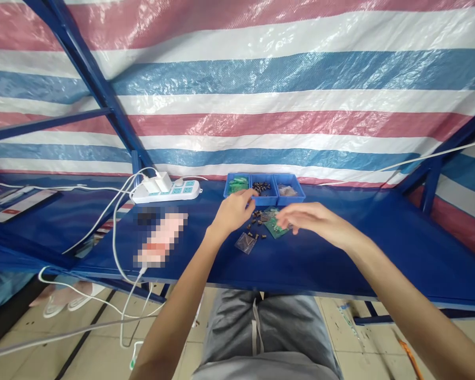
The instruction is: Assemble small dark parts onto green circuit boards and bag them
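Left hand (234, 210): fingers curled, tips together at the front rim of the blue tray (288, 201); I cannot tell whether it pinches anything.
Right hand (314, 219): blurred, fingers loosely stretched, over the green circuit board (274, 228) in front of the tray; grip unclear.
Small dark parts (256, 215): strewn on the bench (340, 253) just in front of the tray.
Clear bag (245, 243): further in front of the tray.

You are sitting in a makeshift assembly workshop: a striped tarpaulin (261, 79) is walling off your blue bench (340, 253), which is carrying a power strip (170, 191) and a divided parts tray (288, 201).
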Motion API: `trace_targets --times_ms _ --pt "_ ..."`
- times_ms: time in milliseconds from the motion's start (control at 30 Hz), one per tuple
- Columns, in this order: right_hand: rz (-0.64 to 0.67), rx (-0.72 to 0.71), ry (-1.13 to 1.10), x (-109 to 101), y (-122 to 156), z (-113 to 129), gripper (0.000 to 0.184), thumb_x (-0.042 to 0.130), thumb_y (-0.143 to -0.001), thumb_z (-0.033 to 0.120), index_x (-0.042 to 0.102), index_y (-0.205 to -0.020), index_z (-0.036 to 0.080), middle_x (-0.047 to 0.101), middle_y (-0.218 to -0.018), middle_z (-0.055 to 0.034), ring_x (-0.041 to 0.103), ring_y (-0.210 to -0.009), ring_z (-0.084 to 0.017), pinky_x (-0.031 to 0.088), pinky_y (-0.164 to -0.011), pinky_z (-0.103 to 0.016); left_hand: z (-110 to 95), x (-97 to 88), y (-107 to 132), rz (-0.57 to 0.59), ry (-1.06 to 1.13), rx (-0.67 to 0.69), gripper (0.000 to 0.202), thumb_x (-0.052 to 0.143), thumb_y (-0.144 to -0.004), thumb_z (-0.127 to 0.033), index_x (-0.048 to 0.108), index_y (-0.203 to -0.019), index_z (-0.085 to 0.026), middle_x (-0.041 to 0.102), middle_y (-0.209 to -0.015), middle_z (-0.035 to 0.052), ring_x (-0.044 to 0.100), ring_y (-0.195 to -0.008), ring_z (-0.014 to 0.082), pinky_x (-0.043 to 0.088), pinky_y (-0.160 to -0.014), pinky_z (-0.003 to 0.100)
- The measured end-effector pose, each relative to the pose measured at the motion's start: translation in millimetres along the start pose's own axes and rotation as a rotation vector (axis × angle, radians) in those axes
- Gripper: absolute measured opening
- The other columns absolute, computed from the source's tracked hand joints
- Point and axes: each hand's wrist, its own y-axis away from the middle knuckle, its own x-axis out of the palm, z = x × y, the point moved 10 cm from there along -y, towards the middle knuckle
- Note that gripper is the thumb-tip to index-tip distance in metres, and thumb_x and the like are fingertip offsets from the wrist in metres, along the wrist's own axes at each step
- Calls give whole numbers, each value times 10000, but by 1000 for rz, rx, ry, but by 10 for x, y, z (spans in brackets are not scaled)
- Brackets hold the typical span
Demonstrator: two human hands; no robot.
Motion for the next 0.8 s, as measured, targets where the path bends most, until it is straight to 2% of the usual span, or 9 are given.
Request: trace_targets --times_ms 67,133,200,267,333,400,500,600,800 --pt "113 48 66 114 -187 -128 272 602 -951 416 726 -1088 215 728 -1005 -98 683 -873 -237 548 -698 -337 -113 5 -190 -5 26 97 232 479 -959 -203 629 -1130 -250 698 -990 42 654 -809 195 435 -658 279" --pt "112 33 211 170 -417 -234 228 592 -942 356 734 -1040 208 732 -977 -66 670 -821 -209 517 -697 -319 -165 54 -314 -15 36 141 245 453 -964 -196 615 -1140 -251 700 -1024 33 648 -805 181 438 -683 275" --pt "41 -65 333 220 -620 -245 169 596 -919 254 738 -996 202 721 -989 -51 656 -816 -185 495 -733 -308 -116 125 -367 -39 31 110 225 443 -968 -203 604 -1121 -243 701 -1023 31 646 -793 178 437 -687 276" --pt "94 -161 408 409 -734 -249 122 636 -887 189 737 -954 195 696 -951 -44 638 -794 -170 480 -744 -294 -4 206 -353 -59 17 49 208 431 -979 -226 584 -1119 -230 700 -986 39 646 -780 188 428 -667 280" --pt "179 -222 483 602 -768 -269 82 680 -862 170 734 -921 191 665 -937 -46 625 -816 -173 472 -765 -289 88 295 -300 -51 10 26 210 426 -986 -246 563 -1143 -223 695 -945 38 647 -769 195 418 -650 281" --pt "196 -231 531 684 -767 -308 56 691 -859 159 727 -891 187 635 -921 -45 609 -817 -171 464 -762 -281 149 350 -250 -52 28 30 216 430 -987 -258 550 -1162 -221 683 -886 24 644 -754 190 418 -655 278" --pt "171 -209 545 697 -747 -372 60 666 -879 154 713 -858 186 616 -906 -38 588 -783 -155 449 -728 -263 220 374 -224 -83 82 23 224 441 -980 -261 549 -1171 -214 655 -812 6 625 -712 172 424 -665 270" --pt "200 -219 573 741 -717 -408 56 673 -888 179 710 -847 191 624 -895 -35 584 -797 -158 440 -738 -264 262 402 -241 -95 109 4 228 452 -968 -253 567 -1159 -207 634 -785 6 606 -689 163 431 -672 265" --pt "201 -250 675 781 -674 -371 79 647 -925 191 698 -867 203 662 -927 -49 590 -968 -206 436 -792 -292 262 454 -251 -75 116 6 220 460 -952 -237 588 -1130 -214 646 -817 15 603 -695 168 446 -696 277"
